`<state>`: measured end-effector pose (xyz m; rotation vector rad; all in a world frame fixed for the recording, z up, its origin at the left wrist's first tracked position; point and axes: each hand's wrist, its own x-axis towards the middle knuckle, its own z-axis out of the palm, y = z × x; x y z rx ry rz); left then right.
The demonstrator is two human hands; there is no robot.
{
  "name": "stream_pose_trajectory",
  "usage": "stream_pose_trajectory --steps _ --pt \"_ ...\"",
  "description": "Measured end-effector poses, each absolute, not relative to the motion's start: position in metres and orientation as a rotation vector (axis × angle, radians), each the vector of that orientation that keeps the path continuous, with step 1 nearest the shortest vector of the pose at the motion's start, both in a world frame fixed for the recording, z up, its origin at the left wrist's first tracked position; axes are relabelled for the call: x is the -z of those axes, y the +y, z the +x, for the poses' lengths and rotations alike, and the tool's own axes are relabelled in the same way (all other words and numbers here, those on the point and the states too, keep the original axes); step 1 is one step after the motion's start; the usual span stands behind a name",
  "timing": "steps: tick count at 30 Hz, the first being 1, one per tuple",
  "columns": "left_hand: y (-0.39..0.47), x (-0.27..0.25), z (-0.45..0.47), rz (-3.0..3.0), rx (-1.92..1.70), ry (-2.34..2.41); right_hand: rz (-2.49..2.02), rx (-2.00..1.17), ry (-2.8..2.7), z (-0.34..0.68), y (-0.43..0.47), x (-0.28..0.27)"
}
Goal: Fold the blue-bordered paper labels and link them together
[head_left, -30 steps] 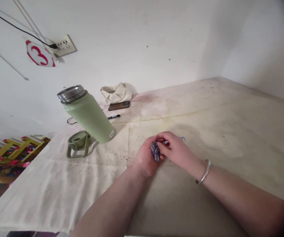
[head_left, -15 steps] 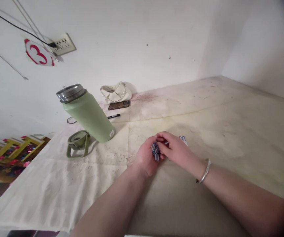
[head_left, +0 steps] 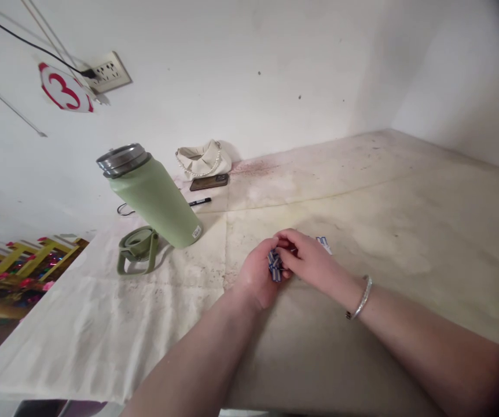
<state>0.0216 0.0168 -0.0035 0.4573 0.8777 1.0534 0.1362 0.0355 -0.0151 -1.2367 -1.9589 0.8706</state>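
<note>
Several small blue-and-white packets (head_left: pixel 275 267) lie bunched in the cupped palm of my left hand (head_left: pixel 256 275). My right hand (head_left: pixel 308 255), with a bracelet (head_left: pixel 362 298) at its wrist, reaches over them, thumb and fingertips bent in against the bunch. What the right fingertips hold, if anything, is hidden. Just beyond my right hand, more blue-and-white packets (head_left: pixel 324 244) rest on the cloth, partly covered by that hand. Left of my hands stands a green bottle (head_left: pixel 158 200) with its mouth uncovered, and its green lid (head_left: pixel 139 249) with a loop handle lies beside it.
The table carries a stained pale cloth (head_left: pixel 180 324). Toward the wall are a cream handbag (head_left: pixel 206 159), a phone (head_left: pixel 209 182) and a black pen (head_left: pixel 200 202). A wall socket (head_left: pixel 108 72) with a plugged cable is at upper left. Yellow wooden racks (head_left: pixel 28 260) stand beyond the left edge.
The view has shifted slightly. Both hands keep nearly the same pose over the packets, with only slight movement of the fingers.
</note>
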Motion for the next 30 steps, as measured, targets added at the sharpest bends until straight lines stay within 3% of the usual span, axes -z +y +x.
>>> stream_pose_trajectory --steps 30 --pt "0.0123 0.0020 0.0244 0.503 -1.029 0.903 -1.270 -1.031 -1.973 0.1362 0.0364 0.0156"
